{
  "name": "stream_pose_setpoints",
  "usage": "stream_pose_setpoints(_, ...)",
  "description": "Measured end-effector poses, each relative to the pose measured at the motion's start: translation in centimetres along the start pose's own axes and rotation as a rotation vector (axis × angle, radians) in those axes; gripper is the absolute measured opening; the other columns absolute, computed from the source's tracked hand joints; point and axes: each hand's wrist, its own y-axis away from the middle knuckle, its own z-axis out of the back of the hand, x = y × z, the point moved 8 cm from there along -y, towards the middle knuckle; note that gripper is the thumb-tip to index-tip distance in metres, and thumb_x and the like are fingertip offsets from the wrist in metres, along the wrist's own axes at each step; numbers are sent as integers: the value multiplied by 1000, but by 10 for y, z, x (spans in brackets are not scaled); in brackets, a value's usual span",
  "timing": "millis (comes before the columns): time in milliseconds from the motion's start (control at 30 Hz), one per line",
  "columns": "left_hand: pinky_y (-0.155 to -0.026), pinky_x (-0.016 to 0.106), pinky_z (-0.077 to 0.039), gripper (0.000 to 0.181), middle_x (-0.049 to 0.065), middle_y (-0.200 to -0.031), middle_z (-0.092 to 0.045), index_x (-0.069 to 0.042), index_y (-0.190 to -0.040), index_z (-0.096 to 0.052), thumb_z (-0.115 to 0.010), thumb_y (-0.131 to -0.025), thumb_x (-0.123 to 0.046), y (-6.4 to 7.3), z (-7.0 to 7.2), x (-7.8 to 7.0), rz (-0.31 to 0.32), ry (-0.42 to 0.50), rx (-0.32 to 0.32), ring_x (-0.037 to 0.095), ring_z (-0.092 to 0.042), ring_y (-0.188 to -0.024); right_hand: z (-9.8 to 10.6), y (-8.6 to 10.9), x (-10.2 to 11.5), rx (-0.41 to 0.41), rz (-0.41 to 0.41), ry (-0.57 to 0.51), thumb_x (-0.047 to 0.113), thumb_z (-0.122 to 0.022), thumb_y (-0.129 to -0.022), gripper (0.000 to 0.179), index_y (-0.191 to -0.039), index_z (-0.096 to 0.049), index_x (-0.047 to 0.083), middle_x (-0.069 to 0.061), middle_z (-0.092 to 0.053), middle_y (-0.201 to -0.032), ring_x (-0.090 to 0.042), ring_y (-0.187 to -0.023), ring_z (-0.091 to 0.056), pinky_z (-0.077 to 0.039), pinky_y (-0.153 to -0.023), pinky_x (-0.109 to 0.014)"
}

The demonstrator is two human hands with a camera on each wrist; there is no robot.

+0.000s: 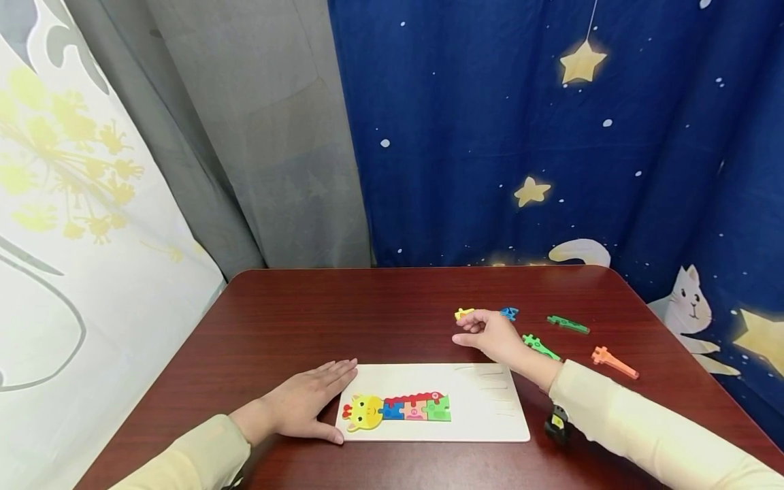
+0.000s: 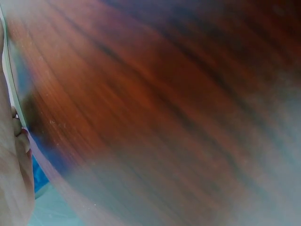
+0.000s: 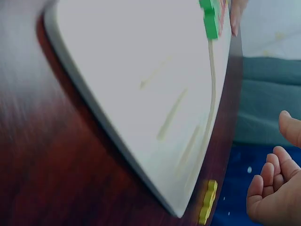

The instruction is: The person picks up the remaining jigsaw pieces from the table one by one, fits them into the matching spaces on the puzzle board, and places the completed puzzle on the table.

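Note:
My left hand [image 1: 306, 401] lies with straight fingers along the left edge of a white board [image 1: 484, 418]. On that board is a part-assembled giraffe puzzle: a yellow head [image 1: 365, 414], then blue, pink and green pieces under a red wavy strip [image 1: 410, 399]. Beyond the board's far edge, my right hand [image 1: 495, 335] hovers by a yellow puzzle piece [image 1: 463, 314]. Thumb and loosely bent fingers [image 3: 268, 176] stand apart in the right wrist view, nothing between them. There the yellow piece [image 3: 208, 202] lies on the table, apart from the hand.
Right of the yellow piece lie a blue piece [image 1: 509, 313], a green strip [image 1: 568, 324], another green piece [image 1: 540, 347] partly behind the right arm, and an orange leg-shaped piece [image 1: 615, 363]. Curtains hang behind the brown table [image 1: 294, 313]. The left wrist view is mostly blurred tabletop.

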Motion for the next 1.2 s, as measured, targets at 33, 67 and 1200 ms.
stream_pose_setpoints(33,-112,40,-29,108,7,-159,-22,-6,-154,-25,-38,-80,-83,0,0,0,0,0,0,23,-25,-144,3,-2,-2,-17,-1,9,18,-82,-79,34,-103,-70,-2,-8,-66,-91,-20,-82,-58,-51,-72,-31)
stream_pose_setpoints(67,-112,40,-29,108,7,-159,-22,-6,-154,-25,-38,-80,-83,0,0,0,0,-1,0,23,-25,-144,6,-4,-4,-29,-3,19,18,-82,-79,33,-103,-70,-2,-6,-66,-90,-20,-82,-59,-51,-71,-31)
stream_pose_setpoints(1200,-112,40,-29,107,6,-160,-20,-7,-155,-23,-39,-81,-83,0,-2,1,-3,9,15,22,-23,-144,14,-36,-59,-43,-195,199,23,-79,-82,43,-111,-63,-4,-9,-58,-88,-24,-78,-51,-43,-69,-36)
